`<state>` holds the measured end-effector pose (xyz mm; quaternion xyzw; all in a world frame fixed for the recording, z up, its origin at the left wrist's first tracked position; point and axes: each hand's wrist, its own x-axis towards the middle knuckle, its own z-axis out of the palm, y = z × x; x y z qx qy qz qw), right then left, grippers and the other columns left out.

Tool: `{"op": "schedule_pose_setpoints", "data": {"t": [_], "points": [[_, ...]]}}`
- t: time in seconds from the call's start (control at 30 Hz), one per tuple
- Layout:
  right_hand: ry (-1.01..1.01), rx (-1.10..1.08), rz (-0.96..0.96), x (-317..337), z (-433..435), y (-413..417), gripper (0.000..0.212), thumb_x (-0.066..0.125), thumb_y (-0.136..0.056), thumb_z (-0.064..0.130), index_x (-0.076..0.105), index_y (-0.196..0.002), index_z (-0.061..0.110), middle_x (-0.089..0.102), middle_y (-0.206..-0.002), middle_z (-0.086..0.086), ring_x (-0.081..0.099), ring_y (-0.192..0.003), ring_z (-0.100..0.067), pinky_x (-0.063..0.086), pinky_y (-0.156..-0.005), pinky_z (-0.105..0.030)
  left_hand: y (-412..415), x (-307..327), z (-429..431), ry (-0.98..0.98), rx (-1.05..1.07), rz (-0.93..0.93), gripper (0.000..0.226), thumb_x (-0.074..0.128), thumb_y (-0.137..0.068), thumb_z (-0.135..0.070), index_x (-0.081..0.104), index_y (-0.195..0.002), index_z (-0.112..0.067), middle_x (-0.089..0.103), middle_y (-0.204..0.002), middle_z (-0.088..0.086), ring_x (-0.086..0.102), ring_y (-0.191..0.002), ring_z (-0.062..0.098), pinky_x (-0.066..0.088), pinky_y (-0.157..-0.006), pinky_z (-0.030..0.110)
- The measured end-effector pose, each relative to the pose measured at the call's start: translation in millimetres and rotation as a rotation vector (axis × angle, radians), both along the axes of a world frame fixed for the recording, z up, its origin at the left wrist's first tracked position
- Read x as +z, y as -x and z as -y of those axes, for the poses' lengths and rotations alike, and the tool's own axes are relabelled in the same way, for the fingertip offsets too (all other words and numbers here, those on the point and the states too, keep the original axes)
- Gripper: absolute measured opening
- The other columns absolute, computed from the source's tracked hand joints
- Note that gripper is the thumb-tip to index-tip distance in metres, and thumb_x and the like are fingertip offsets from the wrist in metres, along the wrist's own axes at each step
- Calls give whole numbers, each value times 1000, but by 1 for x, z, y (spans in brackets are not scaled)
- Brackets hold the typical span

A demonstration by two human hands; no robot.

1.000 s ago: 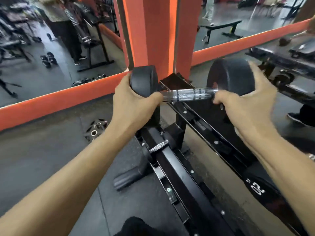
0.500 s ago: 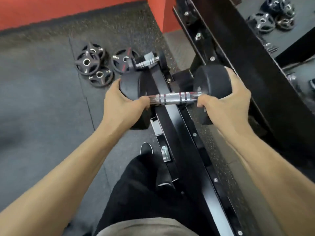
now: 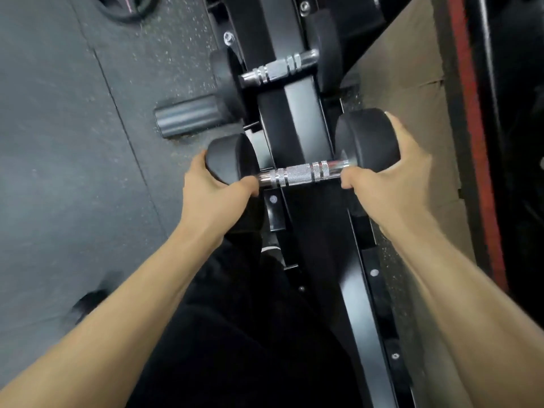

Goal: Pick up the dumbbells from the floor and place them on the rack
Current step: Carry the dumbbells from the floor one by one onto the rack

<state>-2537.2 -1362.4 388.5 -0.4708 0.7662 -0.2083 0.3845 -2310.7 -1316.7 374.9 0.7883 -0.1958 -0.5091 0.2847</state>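
Nearest the camera are the person's black trousers (image 3: 235, 334), with both bare forearms reaching forward over them. The left hand (image 3: 212, 191) wraps round the left head of a black rubber-headed, chrome-handled dumbbell (image 3: 300, 173), fingers curled over its outer face and the thumb at the end of the handle. The right hand (image 3: 388, 175) grips the right head the same way. The dumbbell lies crosswise over the lower beam of the black steel rack (image 3: 363, 290), one head on each side. It may already rest on the beam, but the hands hide the contact.

A second ago it was held up at chest height before the orange wall and mirror. Half a second ago it was lower, with weight plates plain on the floor beyond. Now it sits lower again over the beam.

Just beyond, apart from the held one, a second black, chrome-handled dumbbell (image 3: 279, 69) sits across the same rack. To its left a ribbed black rubber foot (image 3: 185, 116) lies on the speckled grey rubber floor (image 3: 59, 142). Only the edge of one black weight plate (image 3: 126, 8) shows at the top.
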Motion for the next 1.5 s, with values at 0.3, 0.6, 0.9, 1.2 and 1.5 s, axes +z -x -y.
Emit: {"op": "schedule_pose_setpoints", "data": {"t": [0.3,0.6,0.9,1.2,1.5], "points": [[-63,35,-52,-45,-6,15,100,77,-53,19,54,-147,40,57,-107,40,54,-92,29,54,-77,-7,28,-56,-25,-104,105,-29,73,79,-55,-16,59,-125,-20,72,-93,-7,70,-77,8,55,-61,21],[-22,130,-119,-47,-11,29,98,79,-58,15,52,-149,39,51,-98,49,52,-91,30,53,-87,-12,51,-73,-50,-48,214,-66,69,78,-54,-13,60,-120,-22,72,-91,-12,69,-73,-3,55,-65,19],[-42,56,-47,-62,-23,44,97,78,-59,11,53,-149,34,67,-123,22,67,-104,4,60,-91,-27,61,-83,-44,-52,118,-35,76,78,-55,-17,58,-128,-27,74,-103,-8,72,-88,7,62,-75,29],[24,131,-42,-62,-16,43,85,82,-72,23,51,-151,29,60,-137,20,58,-120,6,50,-102,-18,61,-77,-34,2,36,104,75,81,-74,-28,53,-143,-23,67,-132,-8,65,-117,8,53,-105,35],[256,152,96,-4,19,10,61,79,-86,35,58,-142,26,67,-132,9,59,-126,2,46,-111,-24,47,-19,23,342,26,27,54,78,-85,-26,57,-135,-27,65,-132,-9,61,-127,6,50,-106,24]]}}
